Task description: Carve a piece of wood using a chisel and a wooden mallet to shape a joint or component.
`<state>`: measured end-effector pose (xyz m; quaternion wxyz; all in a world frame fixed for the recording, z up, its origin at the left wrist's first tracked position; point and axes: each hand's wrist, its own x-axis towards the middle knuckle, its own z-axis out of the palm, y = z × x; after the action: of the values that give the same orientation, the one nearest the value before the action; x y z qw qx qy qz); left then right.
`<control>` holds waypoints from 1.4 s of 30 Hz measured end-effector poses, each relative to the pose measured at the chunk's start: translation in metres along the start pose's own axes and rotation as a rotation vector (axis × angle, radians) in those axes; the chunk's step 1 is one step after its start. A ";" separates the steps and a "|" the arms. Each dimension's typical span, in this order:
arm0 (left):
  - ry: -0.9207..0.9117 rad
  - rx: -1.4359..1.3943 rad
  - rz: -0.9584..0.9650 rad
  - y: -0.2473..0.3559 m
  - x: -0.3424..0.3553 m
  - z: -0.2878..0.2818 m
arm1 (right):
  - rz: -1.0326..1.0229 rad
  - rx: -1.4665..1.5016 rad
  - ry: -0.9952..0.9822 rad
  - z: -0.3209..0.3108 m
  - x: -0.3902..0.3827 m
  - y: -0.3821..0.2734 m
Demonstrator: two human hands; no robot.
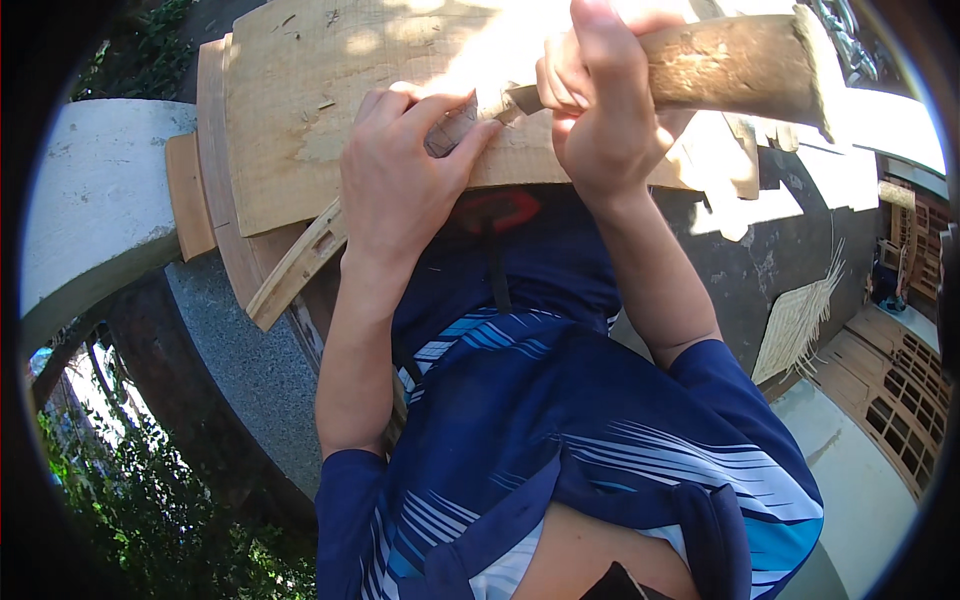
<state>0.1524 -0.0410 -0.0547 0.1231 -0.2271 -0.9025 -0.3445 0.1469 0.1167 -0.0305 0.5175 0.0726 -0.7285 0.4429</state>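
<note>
view from my head camera, looking down over my own chest. my left hand [400,175] lies knuckles-up on the pale, curved wooden board [330,100], its fingers narrow and bent, pinching a small flat grey metal tool [452,128] whose visible part shows between my thumb and forefinger; the thumb tip rests at the tool's near edge and the forefinger arches over its far edge. the tool lies flat against the board surface, just inside the board's near edge. my right hand [600,95] is wrapped tight around the thick, rough brown wooden handle [730,65], which runs off to the right and flares at its far end; the thumb points up and away, the other fingers curl under the handle. the narrow end of that handle meets the grey tool just beside my left forefinger, so the two hands are nearly touching. sunlight washes out the board surface between and above the hands, and detail there cannot be read. the board overhangs a stack of further curved wooden pieces [215,200], and a narrow slotted wooden strip [295,265] slants out beneath my left wrist. all of this sits on a grey stone ledge [245,360]. my dark blue shirt with pale blue stripes [600,440] fills the lower frame. a woven straw mat [800,320] lies on the ground to the right, well apart from the hands.
</note>
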 end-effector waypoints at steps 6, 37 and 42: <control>-0.012 -0.031 -0.003 0.000 0.003 -0.001 | 0.849 0.889 -0.133 -0.014 0.018 0.014; -0.033 -0.036 0.036 0.003 0.001 -0.002 | 0.986 0.793 -1.166 0.052 0.083 0.017; -0.034 -0.003 0.032 0.003 0.004 -0.003 | 0.921 0.785 -0.413 -0.012 0.060 -0.003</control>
<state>0.1509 -0.0398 -0.0495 0.1127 -0.2474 -0.9003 -0.3399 0.1300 0.1448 0.0215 0.0579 0.0201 -0.5535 0.8306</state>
